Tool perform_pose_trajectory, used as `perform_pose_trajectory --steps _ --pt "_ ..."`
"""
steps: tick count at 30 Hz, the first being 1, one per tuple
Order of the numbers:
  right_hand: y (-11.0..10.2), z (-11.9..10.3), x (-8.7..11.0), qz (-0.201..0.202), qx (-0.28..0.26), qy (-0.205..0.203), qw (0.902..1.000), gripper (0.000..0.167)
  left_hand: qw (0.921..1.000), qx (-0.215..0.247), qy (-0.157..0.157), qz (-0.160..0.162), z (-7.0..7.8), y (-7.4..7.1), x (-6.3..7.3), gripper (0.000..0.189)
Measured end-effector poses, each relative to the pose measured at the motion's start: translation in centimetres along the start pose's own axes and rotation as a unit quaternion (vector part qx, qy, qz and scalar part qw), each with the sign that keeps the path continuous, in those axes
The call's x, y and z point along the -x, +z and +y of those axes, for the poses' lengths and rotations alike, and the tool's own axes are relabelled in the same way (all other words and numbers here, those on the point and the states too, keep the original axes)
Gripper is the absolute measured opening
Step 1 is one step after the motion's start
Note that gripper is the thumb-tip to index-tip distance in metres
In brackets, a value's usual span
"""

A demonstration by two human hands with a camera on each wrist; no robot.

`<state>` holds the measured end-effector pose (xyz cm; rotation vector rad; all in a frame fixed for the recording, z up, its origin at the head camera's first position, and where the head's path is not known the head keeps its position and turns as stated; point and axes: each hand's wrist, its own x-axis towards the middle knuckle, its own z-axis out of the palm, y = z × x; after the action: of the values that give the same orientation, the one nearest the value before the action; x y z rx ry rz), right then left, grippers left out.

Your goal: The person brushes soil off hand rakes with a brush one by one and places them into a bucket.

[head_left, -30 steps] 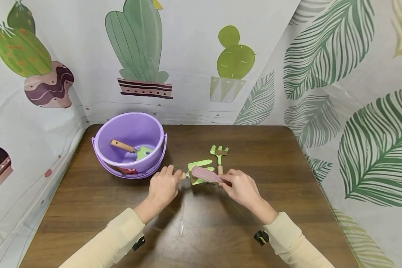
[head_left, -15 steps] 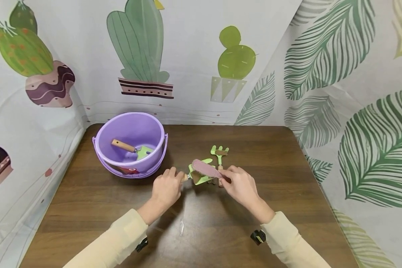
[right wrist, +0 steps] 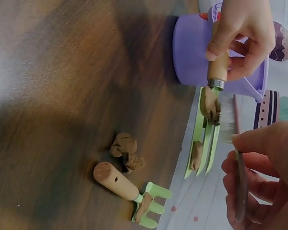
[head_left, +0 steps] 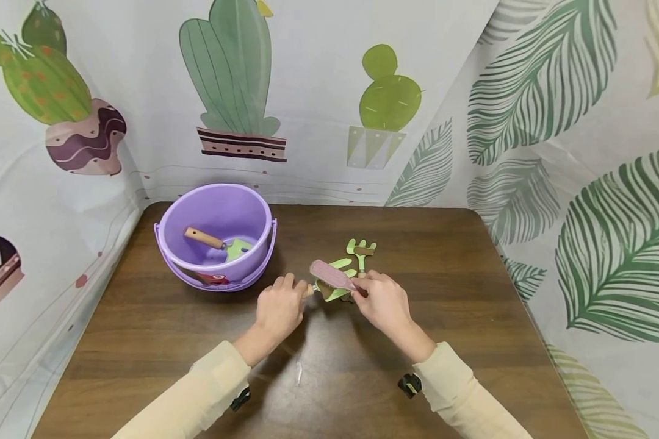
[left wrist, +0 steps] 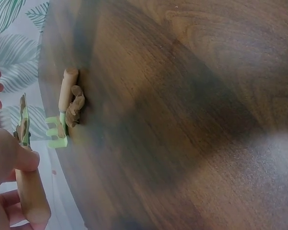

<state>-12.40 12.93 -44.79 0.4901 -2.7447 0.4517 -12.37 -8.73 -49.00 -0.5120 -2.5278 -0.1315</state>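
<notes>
My left hand (head_left: 279, 308) grips the wooden handle of a green hand fork (right wrist: 198, 134), held over the table with its long prongs pointing right. Brown clay-like lumps cling to the prongs and near the metal collar. My right hand (head_left: 383, 303) pinches the handle of a pink brush (head_left: 331, 275), which lies across the fork in the head view. In the right wrist view its pale bristles (right wrist: 227, 125) meet the clay near the collar. Beneath, on the table, a small green rake (right wrist: 117, 179) with a wooden handle carries clay on its tines.
Loose brown clumps (right wrist: 126, 146) lie beside the rake handle. At the back left of the brown table (head_left: 445, 366) stands a purple bucket (head_left: 258, 262) with its handle lowered. Inside it leans a green trowel (head_left: 204, 238) with a wooden handle. Patterned cloth hangs behind.
My left hand has drifted slightly right with the fork, and my right hand has come left with the brush. In the head view the brush now overlaps the fork slightly higher up.
</notes>
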Motion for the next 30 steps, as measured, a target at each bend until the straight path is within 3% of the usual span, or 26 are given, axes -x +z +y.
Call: perform_pose_trajectory --steps 17,30 --pt "-1.1 -0.3 -0.1 -0.054 -0.005 0.028 0.9981 0.017 0.9999 -0.010 -0.002 0.012 -0.6 0.5 -0.5 0.023" --pt "-1.5 -0.2 0.2 -0.070 -0.010 0.040 0.9967 0.017 0.9999 -0.007 -0.014 0.006 -0.8 0.4 -0.7 0.022"
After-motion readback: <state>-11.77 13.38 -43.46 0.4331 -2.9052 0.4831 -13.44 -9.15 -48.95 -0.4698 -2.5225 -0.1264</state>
